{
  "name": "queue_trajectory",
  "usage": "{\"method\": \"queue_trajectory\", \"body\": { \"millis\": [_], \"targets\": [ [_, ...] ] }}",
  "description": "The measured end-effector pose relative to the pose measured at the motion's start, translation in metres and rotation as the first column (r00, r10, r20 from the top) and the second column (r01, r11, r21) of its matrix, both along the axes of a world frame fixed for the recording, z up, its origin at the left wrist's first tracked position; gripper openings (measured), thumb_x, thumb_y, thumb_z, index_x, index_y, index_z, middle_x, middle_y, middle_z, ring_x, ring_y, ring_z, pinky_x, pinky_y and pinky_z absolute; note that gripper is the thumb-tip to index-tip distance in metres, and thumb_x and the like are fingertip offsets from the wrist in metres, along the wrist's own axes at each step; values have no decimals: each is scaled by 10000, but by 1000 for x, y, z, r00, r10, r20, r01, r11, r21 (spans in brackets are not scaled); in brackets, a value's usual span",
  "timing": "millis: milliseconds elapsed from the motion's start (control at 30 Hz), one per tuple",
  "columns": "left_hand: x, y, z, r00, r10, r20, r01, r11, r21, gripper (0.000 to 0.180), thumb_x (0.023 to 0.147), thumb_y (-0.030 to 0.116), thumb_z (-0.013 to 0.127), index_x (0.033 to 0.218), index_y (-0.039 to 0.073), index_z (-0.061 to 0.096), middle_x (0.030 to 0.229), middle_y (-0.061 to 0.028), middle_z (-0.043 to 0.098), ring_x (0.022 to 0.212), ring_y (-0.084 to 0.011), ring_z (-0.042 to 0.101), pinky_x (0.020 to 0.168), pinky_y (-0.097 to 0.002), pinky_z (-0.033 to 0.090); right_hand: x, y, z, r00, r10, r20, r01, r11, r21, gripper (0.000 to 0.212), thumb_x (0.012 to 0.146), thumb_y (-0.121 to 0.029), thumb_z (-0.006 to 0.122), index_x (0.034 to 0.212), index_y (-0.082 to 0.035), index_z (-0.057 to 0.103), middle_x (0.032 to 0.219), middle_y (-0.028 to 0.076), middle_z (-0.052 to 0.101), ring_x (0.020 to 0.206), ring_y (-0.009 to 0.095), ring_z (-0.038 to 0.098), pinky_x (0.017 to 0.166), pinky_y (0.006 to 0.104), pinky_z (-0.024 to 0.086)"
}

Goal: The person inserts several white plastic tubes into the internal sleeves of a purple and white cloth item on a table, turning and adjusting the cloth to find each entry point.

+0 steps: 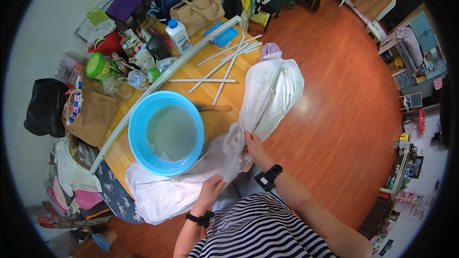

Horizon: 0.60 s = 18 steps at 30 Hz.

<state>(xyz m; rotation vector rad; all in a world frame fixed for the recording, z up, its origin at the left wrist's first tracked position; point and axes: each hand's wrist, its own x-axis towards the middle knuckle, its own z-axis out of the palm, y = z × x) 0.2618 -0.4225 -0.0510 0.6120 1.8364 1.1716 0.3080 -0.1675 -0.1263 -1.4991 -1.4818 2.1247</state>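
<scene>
A large white, partly see-through cloth (275,88) runs along the near and right edges of the wooden table, and part of it hangs over the edge. My right hand (254,145) is closed on a gathered fold of it. Lower down and to the left, my left hand (211,189) pinches the same cloth, so a stretch is drawn between both hands. Just beyond stands a round blue basin (135,134) with cloudy liquid in it, its near side against the cloth. A wooden-handled brush (217,108) lies right of the basin, its head partly hidden.
Several thin white rods (225,69) lie crossed behind the brush. A long pale bar (165,75) spans the table behind the basin. Beyond it stand a white bottle with blue cap (178,37), a beige handbag (197,11) and a green-lidded jar (98,66). Reddish wood floor (330,114) extends right.
</scene>
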Motion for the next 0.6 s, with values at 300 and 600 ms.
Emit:
{"method": "queue_trajectory", "body": {
  "millis": [300,600],
  "targets": [
    [-8,38,-30,981,-71,-181,82,995,51,170,921,149,644,980,-11,652,927,-226,645,871,-421,625,743,-444,490,3,-28,-5,994,-108,-27,110,992,64,348,1038,-335,504,965,-21,633,758,27,567,700,109,518,642,288,446],
    [-6,-43,34,924,-261,-278,234,964,-125,137,878,176,684,912,50,640,911,-173,642,864,-386,625,735,-441,507,-15,56,-30,895,-338,-292,370,927,61,347,1019,-329,501,959,-15,638,779,63,600,653,159,543,603,313,462]
  ]
}}
